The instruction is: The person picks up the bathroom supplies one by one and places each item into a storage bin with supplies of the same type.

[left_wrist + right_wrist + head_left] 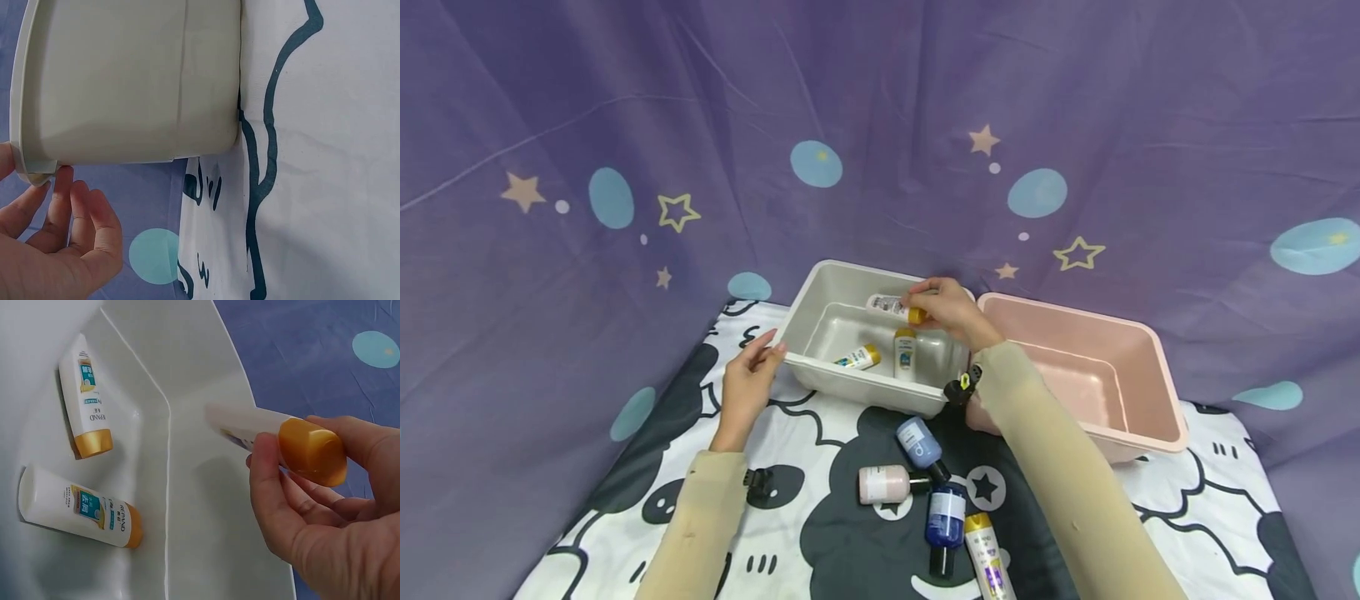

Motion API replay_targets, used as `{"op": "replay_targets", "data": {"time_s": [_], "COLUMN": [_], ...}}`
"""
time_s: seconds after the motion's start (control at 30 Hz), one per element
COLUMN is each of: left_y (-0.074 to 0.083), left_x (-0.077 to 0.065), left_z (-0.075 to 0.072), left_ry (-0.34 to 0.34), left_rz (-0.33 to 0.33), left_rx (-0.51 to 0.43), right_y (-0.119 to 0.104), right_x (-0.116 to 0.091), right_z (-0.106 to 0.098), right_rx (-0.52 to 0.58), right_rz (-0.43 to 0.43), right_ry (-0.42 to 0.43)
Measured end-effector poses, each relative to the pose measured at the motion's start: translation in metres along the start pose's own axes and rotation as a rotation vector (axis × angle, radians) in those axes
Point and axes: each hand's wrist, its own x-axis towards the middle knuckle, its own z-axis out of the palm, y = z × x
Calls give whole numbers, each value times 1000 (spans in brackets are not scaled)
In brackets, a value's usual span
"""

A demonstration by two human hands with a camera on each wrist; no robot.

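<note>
With clock positions being taken from the centre of a pale grey bin [857, 390] in the head view, the right hand [951, 308] is grasping a white bottle [887, 305] by its gold cap at 1 o'clock, thumb and fingers closing on it; the bottle is tilting inside the bin's far wall, and whether it is touching that wall cannot be told. The left hand [748, 383] is pinching the bin's rim at 8 o'clock. Below, two gold-capped tubes are lying on the bin's floor, one tube [860, 357] at 7 o'clock, another tube [905, 357] at 5. A pink bin [1086, 387] is sitting just beside it at 3 o'clock. Outside, on a cartoon-print cloth [820, 483], a light blue bottle [919, 442], a dark blue bottle [945, 517] and a yellow-capped bottle [988, 558] are resting toward 5 o'clock, while a pale pink bottle [883, 483] is lying at 6. A purple star-patterned curtain [880, 100] is hanging at 12.
</note>
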Motion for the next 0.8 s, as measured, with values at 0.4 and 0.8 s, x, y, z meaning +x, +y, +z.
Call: {"op": "replay_targets", "data": {"time_s": [0.4, 0.8], "left_y": [0, 3], "left_x": [0, -1], "left_z": [2, 2], "left_ry": [4, 14], "left_rz": [0, -9], "left_rx": [16, -4], "right_y": [5, -12], "right_x": [-2, -26], "right_z": [1, -5], "right_rx": [30, -13], "right_rz": [69, -49], "right_ry": [-2, 1]}}
